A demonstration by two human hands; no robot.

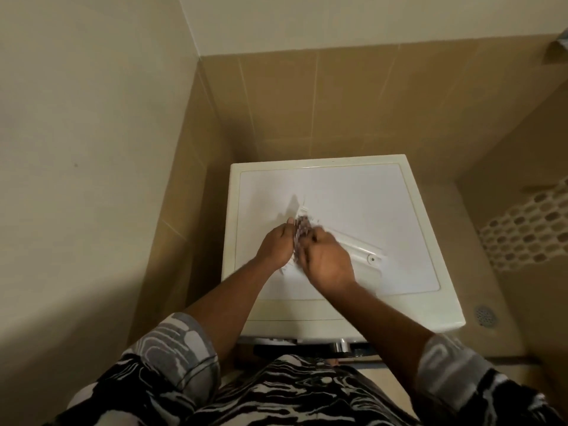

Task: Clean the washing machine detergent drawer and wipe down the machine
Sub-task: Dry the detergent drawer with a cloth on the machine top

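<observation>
Gripping a speckled cloth (302, 230), left hand (275, 244) curls round one side; right hand (329, 259), blurred, clutches the other. Beneath them, white detergent drawer (365, 256) lies on top of the washing machine (399, 198). Perforated basket (528, 229) far right.

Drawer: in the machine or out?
Out. The drawer lies on the machine top, partly under the right hand, well clear of the front panel.
</observation>
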